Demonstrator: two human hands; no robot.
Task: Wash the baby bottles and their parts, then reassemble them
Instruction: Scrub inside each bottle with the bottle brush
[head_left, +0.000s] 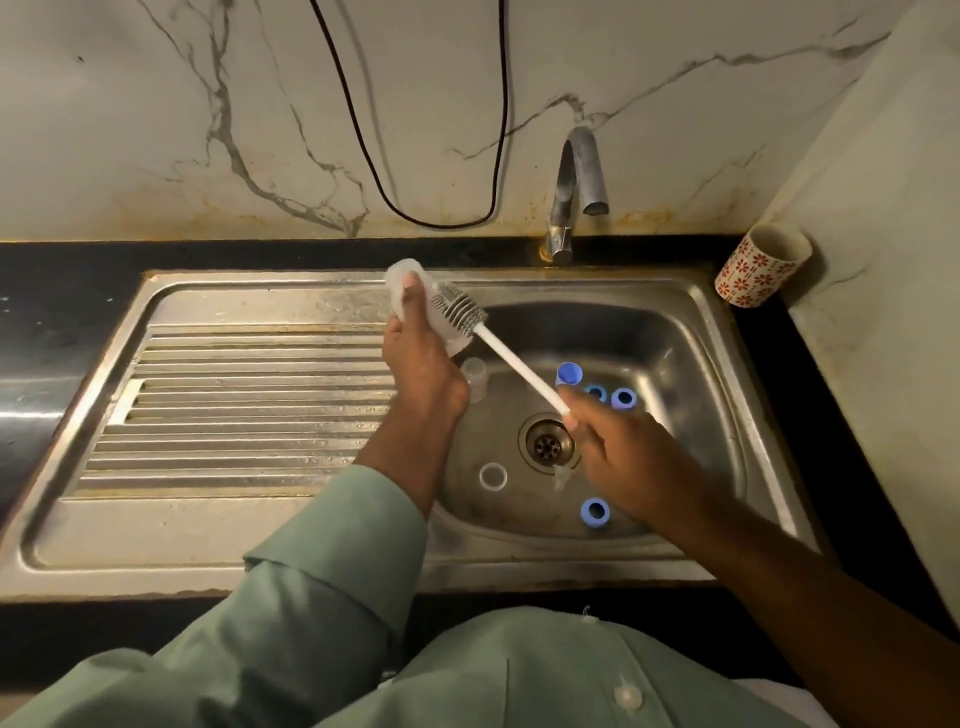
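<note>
My left hand (415, 364) has its grip wrapped around a clear, colourless plastic baby bottle (408, 291), thumb laid along its side, holding it tilted over the seam between the ribbed drainboard and the basin of the steel sink (208, 530). My right hand (623, 452) is clenched on the far end of a white-handled bottle brush with grey ribbed bristles (462, 312), and the bristle head sits at the bottle's open mouth, against the outside, I judge, more than inside.

The bottle should be light and stiff but slick when wet, so I would keep my fingers around its middle, not its rim, and let the thumb brace it against the brush's push. It looks cloudy and translucent, with a rounded base pointing toward the back edge of the sink.

Down in the basin lie the loose parts: blue plastic screw rings (595, 512), a blue cap (569, 373), a white ring (493, 476) near the drain (546, 444), and a small clear piece (475, 376). All small, easy to lose hold of. The tap (576, 182) is not running.
</note>
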